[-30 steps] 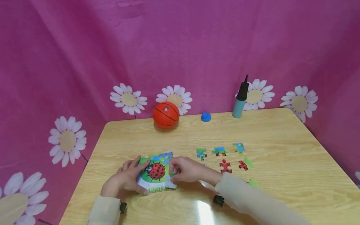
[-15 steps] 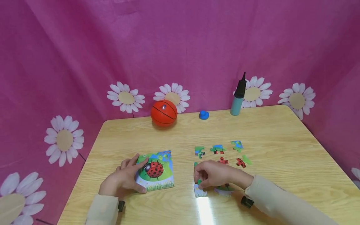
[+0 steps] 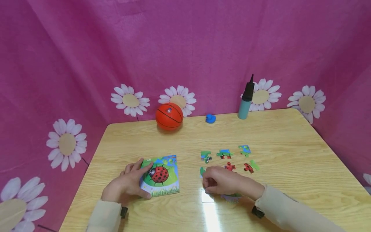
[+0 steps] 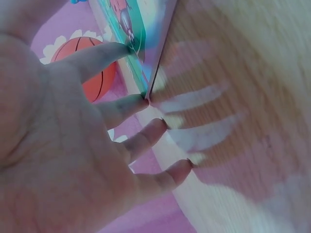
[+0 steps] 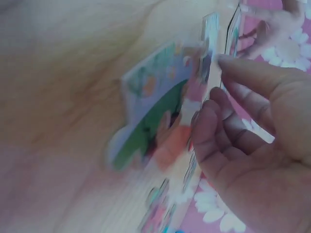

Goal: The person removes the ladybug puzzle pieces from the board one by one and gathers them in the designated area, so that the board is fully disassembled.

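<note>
- Currently the left hand lies with straight fingers on the left edge of the square cardboard ladybird puzzle board, flat on the wooden table.
- Right hand, fingers curled, rests over loose flat cardboard puzzle pieces; whether it pinches one cannot be told.
- Handling, judged: pieces light, thin, stiff, slippery on the glossy table; take by the edges.
- Hidden: pieces under the right hand; wrist views blurred.

The right hand covers part of the puzzle piece beneath it, blurred in the wrist view.

Left hand fingertips on puzzle board edge, basketball behind
</note>
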Demonstrator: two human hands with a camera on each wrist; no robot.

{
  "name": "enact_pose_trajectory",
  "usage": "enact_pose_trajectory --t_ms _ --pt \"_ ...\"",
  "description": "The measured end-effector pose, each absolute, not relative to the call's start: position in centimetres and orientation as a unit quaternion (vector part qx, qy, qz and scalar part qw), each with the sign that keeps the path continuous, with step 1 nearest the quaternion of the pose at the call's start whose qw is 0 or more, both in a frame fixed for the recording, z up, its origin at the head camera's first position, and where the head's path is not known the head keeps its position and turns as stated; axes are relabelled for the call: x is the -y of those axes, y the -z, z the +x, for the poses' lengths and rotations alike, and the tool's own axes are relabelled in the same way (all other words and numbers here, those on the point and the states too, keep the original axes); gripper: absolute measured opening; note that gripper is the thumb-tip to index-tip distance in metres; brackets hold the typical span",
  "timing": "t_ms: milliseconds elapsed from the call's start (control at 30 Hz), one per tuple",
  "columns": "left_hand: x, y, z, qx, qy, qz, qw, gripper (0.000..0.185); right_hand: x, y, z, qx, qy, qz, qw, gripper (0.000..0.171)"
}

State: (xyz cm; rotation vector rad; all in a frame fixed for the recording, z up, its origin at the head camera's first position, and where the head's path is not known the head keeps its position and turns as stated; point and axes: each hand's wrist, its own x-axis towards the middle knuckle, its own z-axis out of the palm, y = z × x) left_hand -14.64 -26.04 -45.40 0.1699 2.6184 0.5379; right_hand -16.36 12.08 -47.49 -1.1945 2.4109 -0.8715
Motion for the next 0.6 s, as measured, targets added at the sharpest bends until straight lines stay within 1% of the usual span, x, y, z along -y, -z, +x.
enact_pose_trajectory --t_ms 167,267,333,433,500,533,600 --pt "27.0 45.7 -14.4 -0.947 -0.221 0.071 0.223 0.123 -14.5 46.9 -16.0 -0.850 0.332 -0.392 0.117 0.015" --pt "27.7 45.5 -14.1 -0.945 -0.248 0.079 0.200 0.114 -16.6 45.9 -15.9 -0.861 0.331 -0.377 0.089 0.013" --pt "27.9 45.4 -13.9 -0.952 -0.248 0.092 0.157 0.098 -18.3 45.1 -15.7 -0.877 0.318 -0.353 0.071 0.009" --pt "27.7 45.1 -13.6 -0.965 -0.228 0.112 0.058 0.068 -20.8 44.1 -15.0 -0.907 0.279 -0.314 0.020 0.006" --pt "27.3 45.0 -13.3 -0.970 -0.216 0.114 0.000 0.056 -22.5 43.6 -14.3 -0.927 0.246 -0.282 -0.019 0.014" --pt "27.1 44.9 -13.1 -0.971 -0.212 0.112 -0.022 0.054 -23.2 43.4 -14.0 -0.933 0.231 -0.271 -0.045 0.020" --pt "26.5 44.5 -12.6 -0.972 -0.203 0.108 -0.044 0.058 -24.8 43.2 -13.3 -0.943 0.200 -0.251 -0.087 0.038"
